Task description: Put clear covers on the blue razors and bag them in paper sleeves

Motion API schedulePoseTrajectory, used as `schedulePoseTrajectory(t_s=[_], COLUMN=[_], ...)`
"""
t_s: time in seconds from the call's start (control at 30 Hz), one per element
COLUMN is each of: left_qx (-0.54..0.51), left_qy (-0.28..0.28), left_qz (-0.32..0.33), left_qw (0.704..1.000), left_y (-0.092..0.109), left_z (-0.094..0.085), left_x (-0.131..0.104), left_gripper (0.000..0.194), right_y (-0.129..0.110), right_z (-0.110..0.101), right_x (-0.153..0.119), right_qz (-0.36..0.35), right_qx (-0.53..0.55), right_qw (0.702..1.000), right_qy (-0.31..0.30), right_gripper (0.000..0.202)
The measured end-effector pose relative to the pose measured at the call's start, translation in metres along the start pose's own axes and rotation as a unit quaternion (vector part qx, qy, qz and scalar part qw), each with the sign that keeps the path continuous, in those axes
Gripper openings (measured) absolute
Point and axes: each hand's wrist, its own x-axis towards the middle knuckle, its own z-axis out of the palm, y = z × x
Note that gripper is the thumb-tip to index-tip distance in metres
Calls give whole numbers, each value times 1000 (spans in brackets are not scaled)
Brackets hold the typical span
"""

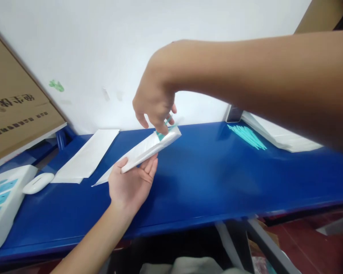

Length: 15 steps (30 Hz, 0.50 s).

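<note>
My left hand [133,179] holds a long white bag [143,152] from below, thumb on its near side and fingers underneath. The bag is tilted, its open end up and to the right. At that mouth, my right hand [157,106] points down with its fingers closed on thin teal sticks [161,136]. Part of the sticks is inside the bag, and the fingers hide much of the rest. More teal sticks [247,136] lie in a loose bundle on the blue table [200,182], to the right.
Flat white bags [87,156] lie on the left, and a white stack [280,133] sits at the right. A white device with blue panels [2,198] and a small white case [38,183] stand at the left. A cardboard box [14,99] leans there. Behind is a white wall [103,45].
</note>
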Motion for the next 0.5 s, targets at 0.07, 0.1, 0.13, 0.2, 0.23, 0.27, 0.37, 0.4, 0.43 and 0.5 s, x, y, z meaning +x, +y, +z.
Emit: schedulePoseTrajectory(t_s=[0.07,0.1,0.13,0.2,0.23,0.27,0.37,0.4,0.43,0.5], left_qx=[-11,-17,-24,-35,-39,-42,-43,-42,-42,-43], left_qy=[-6,-9,-11,-12,-14,-17,-37,-45,-52,-68], left_qz=[-8,-7,-5,-1,3,8,11,6,0,-10], left_qw=[1000,1000,1000,999,999,999,998,998,998,997], left_y=[-1,-1,-1,-2,-4,-7,-21,-26,-31,-39], left_z=[-1,-1,-2,-3,-4,-4,-6,-6,-6,-6], left_x=[-1,-2,-3,-5,-7,-9,-16,-18,-20,-24], left_gripper=[43,43,42,42,41,41,42,43,44,46], right_y=[-9,-15,-21,-27,-25,-18,17,30,41,53], right_z=[-8,-14,-20,-28,-28,-26,-5,4,12,23], right_x=[-14,-24,-34,-51,-56,-59,-62,-63,-66,-76], right_qz=[-21,-30,-20,42,57,63,66,87,103,113], right_qx=[-3,-3,-3,18,46,78,135,147,157,186], right_qw=[994,987,978,970,971,974,982,980,976,968], right_qy=[-107,-161,-206,-238,-228,-201,-114,-103,-109,-128], right_gripper=[53,51,46,39,38,37,45,49,53,57])
